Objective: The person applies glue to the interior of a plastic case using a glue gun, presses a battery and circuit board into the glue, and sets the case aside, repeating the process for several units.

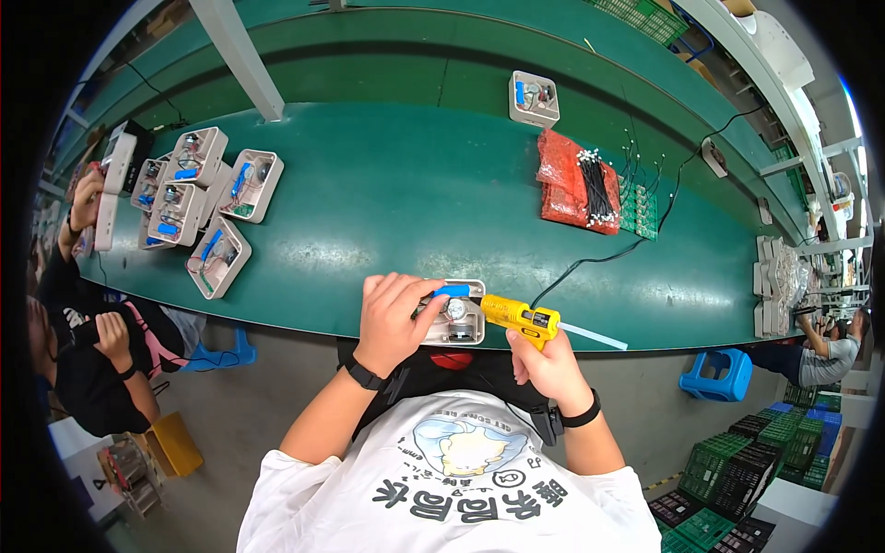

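Observation:
A white plastic housing [478, 335] lies at the table's near edge, with a round metal part and wires inside. My left hand [390, 318] reaches over its left side, the fingertips pinching a blue cylindrical battery [453, 290] at the housing's upper wall. My right hand [553, 368] is wrapped round the handle of a yellow hot glue gun [509, 313]. The gun's nozzle points left, close to the battery's right end. From its back sticks a whitish glue stick [595, 337]. The left part of the housing is hidden by my left hand.
Several similar housings [251, 187] stand at the left, beside a co-worker's hand [88, 198]. One more housing [533, 100] sits far back. Red bubble-wrap bags [564, 175], black wires [599, 189] and green circuit boards [639, 210] lie right. A black cord [590, 262] crosses the green table [387, 203].

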The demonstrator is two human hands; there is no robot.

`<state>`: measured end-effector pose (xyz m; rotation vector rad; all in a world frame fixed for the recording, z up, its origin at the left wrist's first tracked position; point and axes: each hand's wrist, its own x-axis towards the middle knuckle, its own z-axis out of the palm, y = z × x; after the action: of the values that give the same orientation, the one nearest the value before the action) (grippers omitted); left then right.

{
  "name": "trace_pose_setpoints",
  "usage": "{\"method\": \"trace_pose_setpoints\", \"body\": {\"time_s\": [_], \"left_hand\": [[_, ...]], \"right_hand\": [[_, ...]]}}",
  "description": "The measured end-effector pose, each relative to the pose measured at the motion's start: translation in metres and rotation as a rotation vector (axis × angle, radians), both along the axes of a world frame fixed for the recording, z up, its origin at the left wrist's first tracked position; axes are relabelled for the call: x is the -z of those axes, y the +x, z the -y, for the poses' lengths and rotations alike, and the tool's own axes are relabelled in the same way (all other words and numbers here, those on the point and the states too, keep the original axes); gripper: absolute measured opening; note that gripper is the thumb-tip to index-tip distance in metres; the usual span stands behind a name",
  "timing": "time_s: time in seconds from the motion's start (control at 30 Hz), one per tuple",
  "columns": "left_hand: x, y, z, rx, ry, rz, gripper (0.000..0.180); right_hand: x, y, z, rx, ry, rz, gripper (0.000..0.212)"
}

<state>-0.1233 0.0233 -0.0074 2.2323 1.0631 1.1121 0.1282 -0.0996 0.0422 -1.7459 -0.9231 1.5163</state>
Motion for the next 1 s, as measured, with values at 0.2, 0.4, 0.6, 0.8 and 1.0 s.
{"method": "trace_pose_setpoints", "body": {"time_s": [0.2,0.4,0.6,0.8,1.0], "left_hand": [[0.005,-0.006,0.002,0.03,-0.019,-0.001,0.019],[0.003,0.0,0.0,-0.037,0.049,-0.023,0.018],[0.002,0.002,-0.006,-0.116,-0.288,0.03,0.016],[0.0,-0.001,-0.017,0.014,-0.545,-0.168,0.023],[0.001,-0.001,-0.015,0.01,-0.542,-0.136,0.022]], "right_hand": [[-0.002,0.006,-0.003,0.045,0.103,-0.065,0.036],[0.004,0.008,-0.007,0.035,0.126,-0.136,0.039],[0.012,0.004,-0.013,-0.001,0.103,-0.093,0.037],[0.012,0.003,-0.01,-0.052,0.087,0.08,0.034],[-0.003,-0.007,-0.001,-0.007,0.095,0.119,0.027]]}}
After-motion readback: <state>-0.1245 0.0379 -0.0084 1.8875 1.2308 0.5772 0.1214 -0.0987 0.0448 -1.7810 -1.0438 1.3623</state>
